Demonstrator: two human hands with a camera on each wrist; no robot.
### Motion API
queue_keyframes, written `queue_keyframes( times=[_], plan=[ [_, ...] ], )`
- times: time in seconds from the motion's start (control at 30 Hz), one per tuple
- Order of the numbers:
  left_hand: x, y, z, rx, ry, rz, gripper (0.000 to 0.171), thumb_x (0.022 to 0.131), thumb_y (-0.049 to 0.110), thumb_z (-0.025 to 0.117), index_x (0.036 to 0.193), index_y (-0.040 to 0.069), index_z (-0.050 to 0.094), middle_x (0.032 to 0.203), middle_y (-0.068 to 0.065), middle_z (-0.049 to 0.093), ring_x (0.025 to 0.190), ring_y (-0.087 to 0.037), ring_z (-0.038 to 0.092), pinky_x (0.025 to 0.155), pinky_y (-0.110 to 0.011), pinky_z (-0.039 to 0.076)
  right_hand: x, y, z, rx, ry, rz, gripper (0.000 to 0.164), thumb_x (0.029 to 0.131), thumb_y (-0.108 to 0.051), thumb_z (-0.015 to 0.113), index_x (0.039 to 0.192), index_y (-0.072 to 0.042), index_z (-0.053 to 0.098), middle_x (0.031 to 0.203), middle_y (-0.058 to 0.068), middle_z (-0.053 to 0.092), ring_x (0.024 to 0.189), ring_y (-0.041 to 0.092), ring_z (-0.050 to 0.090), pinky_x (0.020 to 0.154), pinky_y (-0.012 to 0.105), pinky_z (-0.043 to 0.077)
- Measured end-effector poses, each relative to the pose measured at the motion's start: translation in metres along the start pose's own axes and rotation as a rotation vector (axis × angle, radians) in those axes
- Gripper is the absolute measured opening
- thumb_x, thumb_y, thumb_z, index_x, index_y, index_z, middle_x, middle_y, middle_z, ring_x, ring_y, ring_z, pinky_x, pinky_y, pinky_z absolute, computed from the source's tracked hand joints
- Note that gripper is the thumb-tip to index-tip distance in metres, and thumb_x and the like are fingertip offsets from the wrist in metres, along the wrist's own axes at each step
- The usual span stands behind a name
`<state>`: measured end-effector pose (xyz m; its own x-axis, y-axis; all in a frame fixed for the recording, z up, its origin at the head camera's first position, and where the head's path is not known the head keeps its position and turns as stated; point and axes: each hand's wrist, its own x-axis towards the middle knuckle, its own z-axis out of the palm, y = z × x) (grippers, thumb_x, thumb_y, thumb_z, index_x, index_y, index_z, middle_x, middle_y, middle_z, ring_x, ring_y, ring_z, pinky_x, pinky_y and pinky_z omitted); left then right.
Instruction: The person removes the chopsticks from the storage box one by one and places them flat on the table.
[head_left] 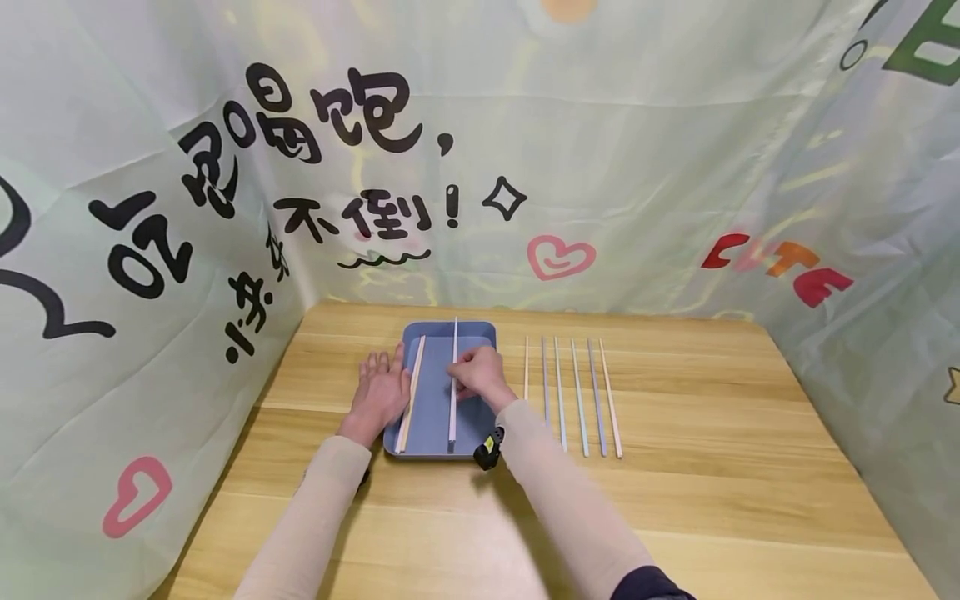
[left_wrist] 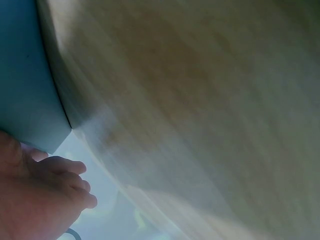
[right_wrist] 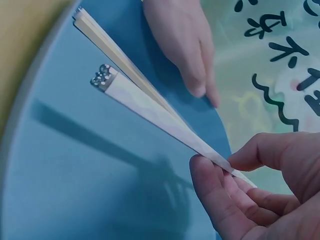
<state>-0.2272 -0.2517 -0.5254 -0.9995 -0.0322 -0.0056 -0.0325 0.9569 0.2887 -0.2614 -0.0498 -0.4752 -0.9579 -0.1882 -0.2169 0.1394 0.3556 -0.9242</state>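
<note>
My right hand (head_left: pixel 480 372) pinches a pale lilac-white chopstick (head_left: pixel 452 421) between thumb and fingers over the blue tray (head_left: pixel 474 433). In the right wrist view the held chopstick (right_wrist: pixel 145 109) shows a dark patterned end cap and slants above the tray floor, where its shadow falls. Along the tray's left side lie cream and pinkish chopsticks (head_left: pixel 412 400), close together. My left hand (head_left: pixel 382 393) rests at the tray's left rim with its fingers stretched out. In the left wrist view part of that hand (left_wrist: pixel 45 195) shows beside the tray's outer wall (left_wrist: pixel 30 75).
Several chopsticks (head_left: pixel 579 400) in cream, lilac, pale blue and pink stand in a row on the wooden table (head_left: pixel 712 433), right of the tray. My right forearm partly covers the nearest ones. Printed cloth (head_left: pixel 645 183) hangs behind and at both sides of the table.
</note>
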Motion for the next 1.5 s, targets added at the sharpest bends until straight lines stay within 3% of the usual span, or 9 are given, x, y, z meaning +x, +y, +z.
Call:
queue_keyframes(
  times=[0.17, 0.57, 0.93, 1.2, 1.5],
  plan=[
    [-0.001, -0.001, 0.001, 0.001, 0.010, 0.004, 0.063, 0.114, 0.033, 0.028, 0.170, 0.008, 0.014, 0.166, -0.037, 0.027, 0.158, -0.055, 0.018, 0.131, -0.065, 0.013, -0.001, 0.000, -0.014, -0.023, 0.015, -0.008, 0.012, 0.093, -0.007, 0.072, 0.083, -0.001, 0.070, 0.072, 0.013, 0.069, 0.053, 0.018, 0.067, 0.062, 0.041, 0.066],
    [0.001, -0.001, 0.001, -0.007, 0.005, 0.005, 0.064, 0.114, 0.034, 0.029, 0.170, 0.008, 0.013, 0.166, -0.037, 0.027, 0.158, -0.055, 0.017, 0.131, -0.065, 0.012, 0.000, 0.001, -0.040, -0.056, 0.092, 0.001, 0.008, 0.092, -0.006, 0.073, 0.090, 0.002, 0.072, 0.072, 0.007, 0.066, 0.059, 0.016, 0.067, 0.058, 0.036, 0.065],
    [0.000, -0.001, 0.002, -0.005, -0.003, 0.001, 0.064, 0.114, 0.034, 0.028, 0.170, 0.008, 0.012, 0.167, -0.037, 0.025, 0.159, -0.055, 0.015, 0.131, -0.065, 0.010, -0.002, 0.013, -0.061, -0.097, 0.129, 0.042, 0.012, 0.091, -0.009, 0.073, 0.096, 0.001, 0.074, 0.072, 0.006, 0.067, 0.059, 0.019, 0.070, 0.064, 0.040, 0.066],
    [0.000, -0.002, 0.002, 0.005, -0.001, 0.005, 0.064, 0.114, 0.033, 0.026, 0.170, 0.007, 0.012, 0.167, -0.038, 0.025, 0.159, -0.055, 0.015, 0.131, -0.065, 0.009, -0.005, 0.019, -0.077, -0.017, 0.117, 0.048, 0.019, 0.091, -0.010, 0.072, 0.105, 0.003, 0.072, 0.079, 0.012, 0.071, 0.069, 0.024, 0.073, 0.070, 0.042, 0.067],
    [0.000, -0.001, 0.002, 0.009, 0.002, 0.008, 0.064, 0.114, 0.033, 0.027, 0.170, 0.006, 0.012, 0.166, -0.038, 0.026, 0.158, -0.056, 0.017, 0.131, -0.065, 0.011, -0.008, 0.031, -0.101, 0.026, 0.136, 0.056, 0.024, 0.090, -0.008, 0.068, 0.110, 0.005, 0.070, 0.086, 0.015, 0.072, 0.062, 0.017, 0.070, 0.069, 0.042, 0.067]
  ],
)
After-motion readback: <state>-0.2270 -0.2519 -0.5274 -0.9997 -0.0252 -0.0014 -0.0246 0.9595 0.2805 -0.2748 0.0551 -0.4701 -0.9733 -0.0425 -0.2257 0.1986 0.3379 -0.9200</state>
